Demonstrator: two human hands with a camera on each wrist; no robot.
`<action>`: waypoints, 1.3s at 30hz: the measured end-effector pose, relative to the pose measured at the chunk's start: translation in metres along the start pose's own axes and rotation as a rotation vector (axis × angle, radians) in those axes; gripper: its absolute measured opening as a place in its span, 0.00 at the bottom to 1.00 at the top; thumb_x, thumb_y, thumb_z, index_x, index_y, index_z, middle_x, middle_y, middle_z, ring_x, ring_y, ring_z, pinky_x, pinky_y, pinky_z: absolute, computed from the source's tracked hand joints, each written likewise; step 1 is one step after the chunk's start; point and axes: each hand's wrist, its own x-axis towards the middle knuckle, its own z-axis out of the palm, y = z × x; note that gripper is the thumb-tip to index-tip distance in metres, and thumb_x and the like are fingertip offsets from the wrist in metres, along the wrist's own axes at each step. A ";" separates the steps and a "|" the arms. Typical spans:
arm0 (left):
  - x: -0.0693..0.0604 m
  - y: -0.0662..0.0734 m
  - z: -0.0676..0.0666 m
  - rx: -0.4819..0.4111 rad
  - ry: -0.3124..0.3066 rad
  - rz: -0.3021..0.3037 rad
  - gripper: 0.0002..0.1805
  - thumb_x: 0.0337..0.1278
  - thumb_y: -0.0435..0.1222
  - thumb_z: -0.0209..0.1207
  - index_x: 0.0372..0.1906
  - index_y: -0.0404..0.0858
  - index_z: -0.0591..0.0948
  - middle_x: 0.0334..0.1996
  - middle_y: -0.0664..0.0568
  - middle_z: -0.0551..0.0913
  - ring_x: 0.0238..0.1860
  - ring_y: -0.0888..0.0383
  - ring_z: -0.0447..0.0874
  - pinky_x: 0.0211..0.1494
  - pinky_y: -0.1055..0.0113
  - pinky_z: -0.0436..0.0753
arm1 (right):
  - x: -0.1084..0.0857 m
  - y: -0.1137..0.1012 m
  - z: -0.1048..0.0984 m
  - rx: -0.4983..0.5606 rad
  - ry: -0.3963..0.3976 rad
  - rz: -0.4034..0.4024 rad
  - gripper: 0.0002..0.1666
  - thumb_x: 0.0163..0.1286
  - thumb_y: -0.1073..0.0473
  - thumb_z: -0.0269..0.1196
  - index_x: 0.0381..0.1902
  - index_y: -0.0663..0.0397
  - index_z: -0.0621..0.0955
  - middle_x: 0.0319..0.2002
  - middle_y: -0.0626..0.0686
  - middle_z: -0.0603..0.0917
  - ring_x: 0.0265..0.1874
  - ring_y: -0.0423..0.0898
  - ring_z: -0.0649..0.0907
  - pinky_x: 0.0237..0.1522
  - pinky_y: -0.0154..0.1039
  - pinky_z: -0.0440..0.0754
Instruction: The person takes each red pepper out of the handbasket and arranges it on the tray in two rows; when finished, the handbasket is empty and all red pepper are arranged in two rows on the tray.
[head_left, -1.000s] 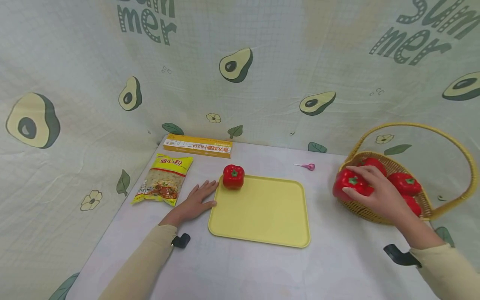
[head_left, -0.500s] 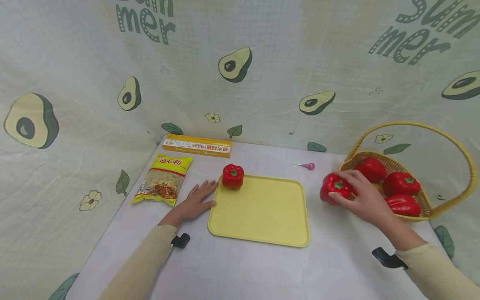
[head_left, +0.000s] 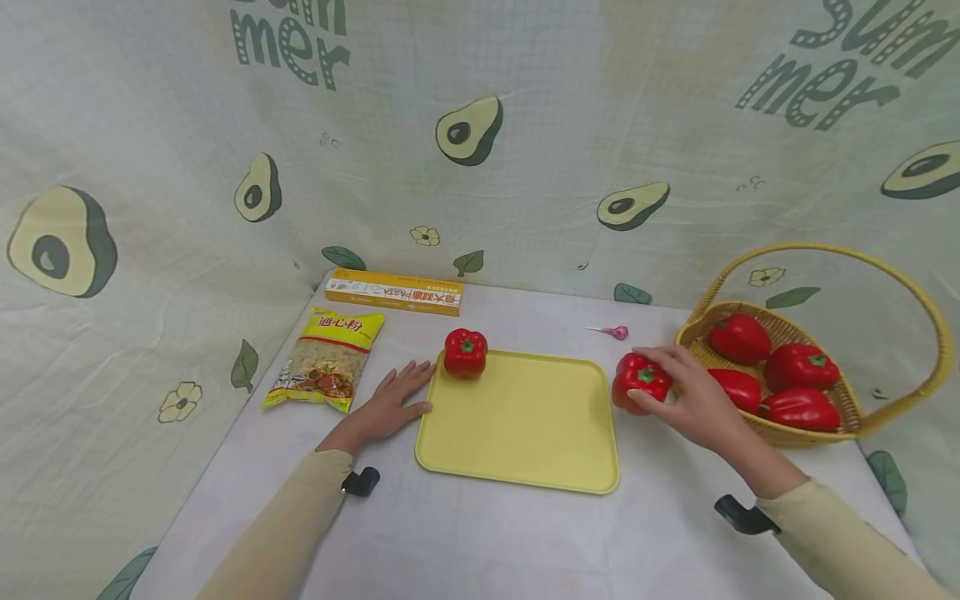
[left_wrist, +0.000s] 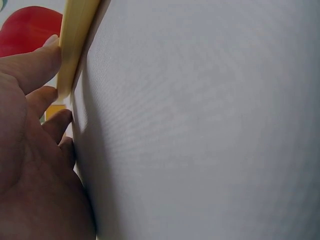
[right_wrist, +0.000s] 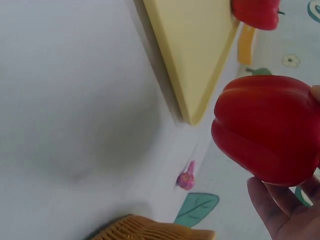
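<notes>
With thumb and fingers, my right hand grips a red bell pepper near the yellow tray's right edge. In the right wrist view that same bell pepper hangs above the table. My left hand lies with its fingers extended against the left edge of the yellow tray; in the left wrist view its fingertips touch the tray rim. Another red bell pepper sits in the tray's far left corner. Several more red peppers lie in a wicker basket at the right.
Left of the tray lies a yellow pasta bag, with a long orange pasta box behind it. A small pink-handled pointed tool rests between tray and basket. The basket's tall handle arches up. A printed cloth hangs behind.
My right hand has carried the bell pepper left from the basket to beside the tray's right edge. The left hand has stayed at the tray.
</notes>
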 end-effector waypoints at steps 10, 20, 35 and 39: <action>0.002 -0.001 0.001 0.010 -0.010 -0.012 0.41 0.75 0.52 0.54 0.83 0.48 0.52 0.82 0.50 0.49 0.82 0.48 0.35 0.82 0.48 0.32 | 0.008 -0.009 0.015 0.033 -0.041 -0.005 0.43 0.58 0.48 0.78 0.69 0.52 0.74 0.61 0.59 0.74 0.60 0.60 0.74 0.43 0.60 0.88; 0.002 -0.001 0.001 0.013 -0.004 -0.004 0.41 0.75 0.52 0.54 0.83 0.47 0.52 0.82 0.50 0.50 0.82 0.47 0.35 0.82 0.47 0.32 | 0.017 -0.019 0.028 0.023 -0.051 -0.021 0.42 0.59 0.45 0.76 0.69 0.48 0.75 0.61 0.57 0.75 0.59 0.58 0.76 0.46 0.59 0.88; 0.000 0.001 0.000 0.019 0.004 -0.006 0.40 0.75 0.51 0.55 0.83 0.46 0.53 0.82 0.49 0.51 0.82 0.47 0.36 0.82 0.46 0.32 | 0.033 -0.033 0.044 0.074 -0.080 -0.049 0.41 0.62 0.44 0.75 0.70 0.44 0.74 0.63 0.56 0.74 0.61 0.58 0.76 0.50 0.59 0.87; -0.001 0.001 0.000 0.021 -0.003 -0.021 0.40 0.75 0.51 0.55 0.83 0.48 0.52 0.82 0.51 0.50 0.82 0.48 0.35 0.82 0.48 0.32 | 0.038 -0.036 0.050 0.077 -0.076 -0.054 0.41 0.61 0.44 0.75 0.70 0.43 0.74 0.63 0.55 0.74 0.61 0.58 0.76 0.50 0.58 0.87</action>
